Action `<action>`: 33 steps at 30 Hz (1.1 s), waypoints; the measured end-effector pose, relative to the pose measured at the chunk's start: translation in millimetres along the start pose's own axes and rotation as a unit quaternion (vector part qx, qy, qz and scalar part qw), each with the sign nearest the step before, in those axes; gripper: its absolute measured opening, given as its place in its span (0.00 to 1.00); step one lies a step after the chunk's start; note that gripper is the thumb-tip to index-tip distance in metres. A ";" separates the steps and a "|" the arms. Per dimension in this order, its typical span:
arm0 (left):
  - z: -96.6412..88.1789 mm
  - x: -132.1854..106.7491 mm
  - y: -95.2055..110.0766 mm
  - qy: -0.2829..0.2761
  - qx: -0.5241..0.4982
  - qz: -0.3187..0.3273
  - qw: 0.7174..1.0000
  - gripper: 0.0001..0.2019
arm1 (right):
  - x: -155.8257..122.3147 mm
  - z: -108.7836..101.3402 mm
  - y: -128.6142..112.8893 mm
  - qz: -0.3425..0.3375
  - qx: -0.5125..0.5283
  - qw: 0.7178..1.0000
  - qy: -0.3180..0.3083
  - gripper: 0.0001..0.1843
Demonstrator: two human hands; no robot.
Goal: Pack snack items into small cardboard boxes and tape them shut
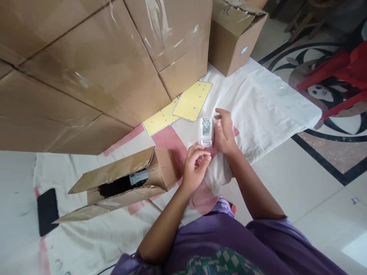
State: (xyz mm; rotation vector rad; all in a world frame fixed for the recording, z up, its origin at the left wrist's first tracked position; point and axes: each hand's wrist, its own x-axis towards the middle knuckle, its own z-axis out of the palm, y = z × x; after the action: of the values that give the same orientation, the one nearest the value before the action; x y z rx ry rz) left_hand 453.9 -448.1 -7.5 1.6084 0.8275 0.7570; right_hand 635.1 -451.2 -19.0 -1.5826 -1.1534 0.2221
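Note:
A small white tape dispenser (206,131) with a roll inside stands on the cloth-covered table. Just in front of its cutting end, the fingertips of my left hand (196,166) are pinched together. A faint clear strip, which looks like tape, shows at those fingertips. My right hand (225,131) rests along the dispenser's right side, its thumb close to the wall and its fingers apart; whether it touches is hard to tell. Behind the dispenser lie two yellow scallop-edged sheets (193,101) with small blue dots, one partly over the other.
Large taped cartons (109,65) are stacked along the back left. An open cardboard box (164,168) with dark contents lies left of my hands, near a black phone-like slab (47,212). Another carton (229,46) stands at the back right. A red chair (341,76) is beyond the table edge.

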 end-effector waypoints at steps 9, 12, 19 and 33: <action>-23.8 -40.1 34.7 -0.003 -0.141 -0.061 0.988 0.07 | -51.7 -34.4 -84.7 -0.035 0.155 0.976 -0.152 0.06; -26.6 -48.1 44.4 -0.021 -0.125 -0.039 0.991 0.05 | -63.1 -34.5 -105.5 -0.043 0.137 0.974 -0.175 0.02; -50.9 -106.0 53.3 -0.133 -0.112 -0.191 0.966 0.22 | -64.7 -37.7 -151.3 -0.116 0.089 0.983 -0.108 0.08; -216.7 -85.5 69.1 0.107 0.504 0.153 0.843 0.23 | -25.7 25.1 -221.8 -0.084 0.096 0.953 -0.275 0.07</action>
State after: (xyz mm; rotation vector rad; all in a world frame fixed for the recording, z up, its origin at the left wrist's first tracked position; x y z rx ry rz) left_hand 236.0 -413.1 94.3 2.6806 1.2626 0.7719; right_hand 483.6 -473.5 145.4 -1.2732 -1.6309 0.6738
